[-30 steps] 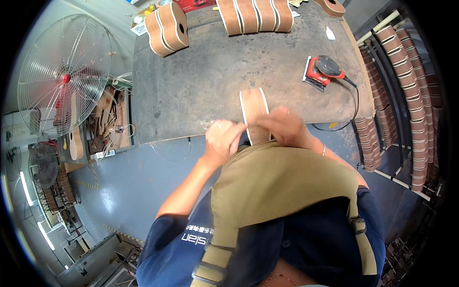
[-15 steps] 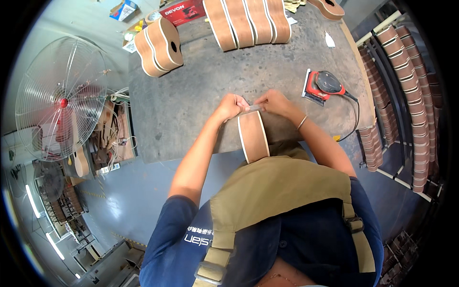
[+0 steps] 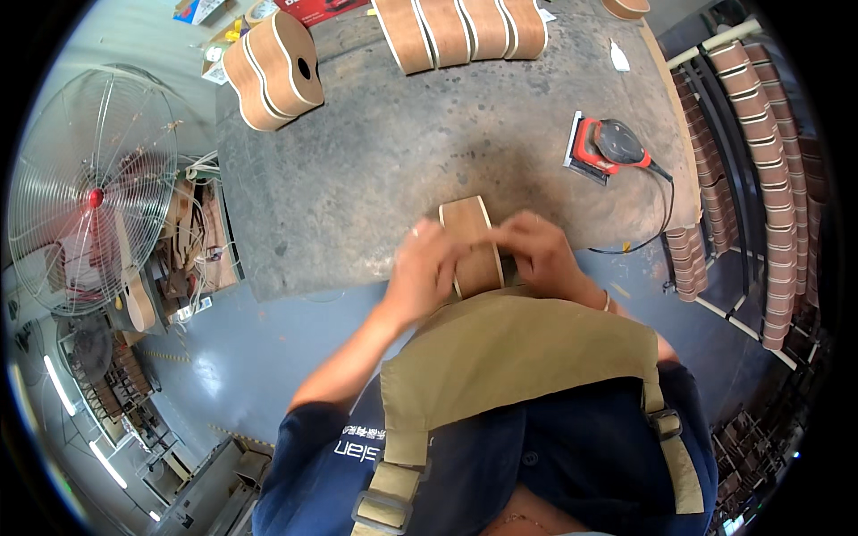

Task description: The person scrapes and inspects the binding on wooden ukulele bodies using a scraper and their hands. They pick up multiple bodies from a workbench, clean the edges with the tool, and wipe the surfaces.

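Note:
An instrument body (image 3: 468, 219), shaped like a small guitar or ukulele, stands on edge at the table's near side. Its curved brown wooden side with pale edging faces up, and its near end rests by my apron. My left hand (image 3: 424, 270) is over the left edge of the body, fingers curled in. From the right, my right hand (image 3: 539, 254) reaches over it with bent fingers, thumb and forefinger pointing at the left hand. Both hands are closed and blurred by motion; what lies between their fingertips is not clear.
A red and black sander (image 3: 609, 147) lies at the right, its cord running off the table edge. More wooden bodies (image 3: 273, 71) stand at the back left and a row (image 3: 460, 36) at the back middle. A white bottle (image 3: 618, 57) lies far right; a large fan (image 3: 96, 198) stands left.
Both hands have come nearer to me along the body, from its far end to about its middle. The clear strip pinched between them earlier is no longer distinct. The view has shifted slightly.

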A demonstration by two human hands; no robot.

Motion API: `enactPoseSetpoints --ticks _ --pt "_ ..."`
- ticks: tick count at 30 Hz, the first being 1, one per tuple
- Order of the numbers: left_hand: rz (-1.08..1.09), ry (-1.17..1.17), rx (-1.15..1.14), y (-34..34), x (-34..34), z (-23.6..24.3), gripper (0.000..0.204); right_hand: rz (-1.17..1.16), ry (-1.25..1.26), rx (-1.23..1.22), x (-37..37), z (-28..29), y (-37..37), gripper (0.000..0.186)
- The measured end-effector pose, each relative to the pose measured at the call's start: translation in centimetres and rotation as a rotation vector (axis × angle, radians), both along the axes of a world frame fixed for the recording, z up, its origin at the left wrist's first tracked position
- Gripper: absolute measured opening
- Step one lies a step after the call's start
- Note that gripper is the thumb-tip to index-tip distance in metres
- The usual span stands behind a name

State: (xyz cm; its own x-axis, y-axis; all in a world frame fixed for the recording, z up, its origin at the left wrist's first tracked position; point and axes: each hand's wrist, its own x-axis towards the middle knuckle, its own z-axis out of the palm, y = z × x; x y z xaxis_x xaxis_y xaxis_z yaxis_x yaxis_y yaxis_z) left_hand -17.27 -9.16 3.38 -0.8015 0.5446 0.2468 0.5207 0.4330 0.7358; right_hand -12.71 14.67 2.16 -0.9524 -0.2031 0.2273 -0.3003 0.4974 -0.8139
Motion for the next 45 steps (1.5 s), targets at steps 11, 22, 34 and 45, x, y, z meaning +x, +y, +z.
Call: enactPoseSetpoints --ticks 11,22,34,45 --pt "0.025 -0.416 -0.094 1.4 -7.4 -6.3 0.011 0.028 -0.22 0.051 -6.2 -7.8 1.4 0.03" --pt "0.017 0.111 -0.032 1.4 -2.7 -0.9 0.009 -0.077 0.055 -0.014 -1.9 -2.4 0.7 0.034" --pt "-0.144 0.178 -0.042 -1.1 3.0 0.5 0.014 0.066 0.125 -0.076 4.1 0.2 0.3 0.035" --pt "-0.062 0.031 -0.071 0.1 2.4 -1.6 0.111 -0.438 -0.391 -0.757 4.9 -0.5 1.2 0.029"
